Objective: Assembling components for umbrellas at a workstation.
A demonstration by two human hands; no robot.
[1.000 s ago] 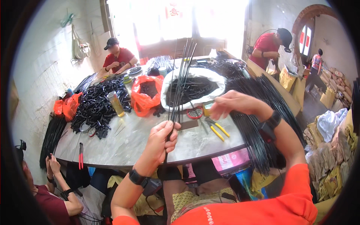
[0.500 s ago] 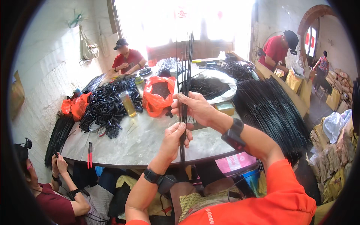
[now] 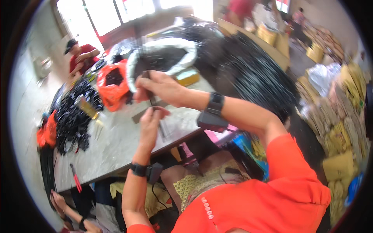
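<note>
Upright over the near part of the table is a small bundle of thin black rods (image 3: 162, 131), smeared by motion. My right hand (image 3: 161, 88) grips it higher up, thumb and fingers closed around it. Just below, my left hand (image 3: 149, 125) is closed around the lower stretch of the same bundle. The rods' upper ends blur in front of a white sack (image 3: 190, 58) filled with small black parts. To the left of the hands stands a red plastic bag (image 3: 110, 95) with dark pieces inside.
A large pile of long black rods (image 3: 258, 73) covers the table's right side. Black parts (image 3: 75, 120) are heaped at left beside a glass of yellowish liquid (image 3: 87, 107). Red-handled pliers (image 3: 75, 179) lie at the near edge. Co-workers (image 3: 83, 58) sit or stand around. Folded sacks (image 3: 338, 143) fill the right.
My view has swung to the right and tilted, so the table appears shifted left. Both hands still grip the rods, which now look blurred.
</note>
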